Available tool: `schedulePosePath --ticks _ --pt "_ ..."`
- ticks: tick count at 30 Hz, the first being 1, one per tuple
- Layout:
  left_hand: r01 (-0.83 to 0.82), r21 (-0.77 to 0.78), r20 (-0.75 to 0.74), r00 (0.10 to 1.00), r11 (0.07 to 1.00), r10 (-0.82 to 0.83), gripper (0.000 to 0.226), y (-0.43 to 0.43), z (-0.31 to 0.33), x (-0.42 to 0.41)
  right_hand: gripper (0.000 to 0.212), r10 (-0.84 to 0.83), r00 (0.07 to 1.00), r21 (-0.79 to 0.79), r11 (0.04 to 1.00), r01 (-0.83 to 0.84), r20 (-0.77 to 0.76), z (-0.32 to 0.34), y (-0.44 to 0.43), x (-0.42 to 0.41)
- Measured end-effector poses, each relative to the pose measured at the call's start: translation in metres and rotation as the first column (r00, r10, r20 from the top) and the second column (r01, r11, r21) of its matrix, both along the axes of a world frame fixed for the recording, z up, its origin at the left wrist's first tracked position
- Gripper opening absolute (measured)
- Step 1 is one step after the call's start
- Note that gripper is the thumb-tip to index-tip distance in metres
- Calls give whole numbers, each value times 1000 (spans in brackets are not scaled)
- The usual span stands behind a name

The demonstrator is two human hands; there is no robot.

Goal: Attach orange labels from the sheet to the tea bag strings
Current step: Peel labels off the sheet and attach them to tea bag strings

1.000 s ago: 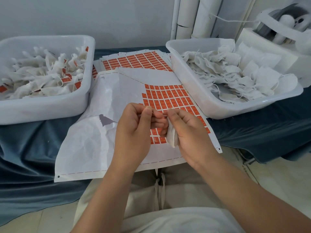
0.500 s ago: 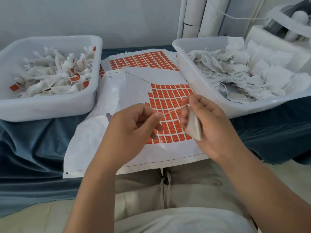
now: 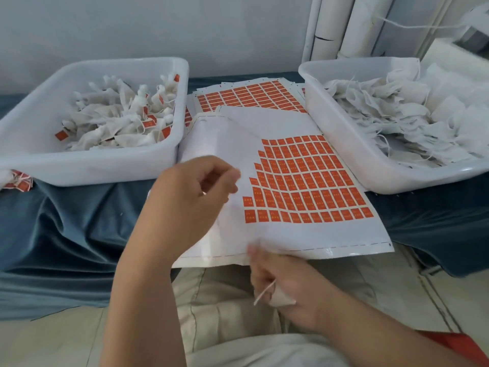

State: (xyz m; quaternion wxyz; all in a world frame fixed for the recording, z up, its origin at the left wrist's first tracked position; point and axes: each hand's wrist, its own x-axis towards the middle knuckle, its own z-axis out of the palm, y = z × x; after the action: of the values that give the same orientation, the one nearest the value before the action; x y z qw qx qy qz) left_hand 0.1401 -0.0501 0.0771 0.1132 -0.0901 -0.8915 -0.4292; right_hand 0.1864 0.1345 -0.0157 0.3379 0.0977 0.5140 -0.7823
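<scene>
Over the label sheet (image 3: 304, 237) your left grip (image 3: 190, 197) has left the string and hovers curled; whether it pinches anything, I cannot tell. Your right grip (image 3: 288, 284), now lowered to your lap, clutches the tea bag (image 3: 280, 300), string (image 3: 264, 291) free. Picking a label likely comes next.

Tea bag (image 3: 281, 300) in right grip (image 3: 288, 280)

Bare forearms (image 3: 137, 300), beige trousers (image 3: 225, 303) and a white shirt (image 3: 264, 352).
</scene>
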Motion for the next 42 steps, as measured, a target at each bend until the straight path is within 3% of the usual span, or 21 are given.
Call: schedulePosePath --ticks 2,5,7,10,14,19,25,28,32,38,42 --pt "112 -141 46 993 984 -106 12 0 -4 0 33 -259 966 -163 954 252 -21 -3 3 -3" --pt "256 -279 37 966 926 -256 29 8 -6 -1 57 -355 888 -53 933 355 -292 -3 11 -10" --pt "276 -342 8 957 898 -291 36 13 -5 0 73 -345 848 65 913 402 -403 1 18 -14" --pt "254 -372 -17 960 893 -280 33 18 -6 1 65 -299 851 142 909 391 -431 5 22 -15" --pt "175 -362 -19 981 915 -195 33 20 -4 -1 54 -303 842 117 913 391 -447 12 22 -14" --pt "265 -323 4 960 909 -279 23 14 1 -1 65 -269 790 140 903 405 -552 23 24 -15" --pt "321 -366 64 945 874 -320 33 13 -2 -4 51 -214 785 196 900 390 -581 21 26 -11" --pt "280 -419 -28 947 863 -321 28 17 -3 -4 53 -226 771 189 893 408 -595 18 26 -13" --pt "239 -374 -160 935 896 -317 11 20 4 3 61 -243 747 169 888 429 -618 19 29 -18" --pt "217 -430 -152 940 876 -307 13 19 14 7 64 -205 720 186 887 423 -663 25 30 -17" --pt "246 -437 -113 939 865 -324 12 20 12 5 53 -170 728 247 869 429 -664 26 27 -15"
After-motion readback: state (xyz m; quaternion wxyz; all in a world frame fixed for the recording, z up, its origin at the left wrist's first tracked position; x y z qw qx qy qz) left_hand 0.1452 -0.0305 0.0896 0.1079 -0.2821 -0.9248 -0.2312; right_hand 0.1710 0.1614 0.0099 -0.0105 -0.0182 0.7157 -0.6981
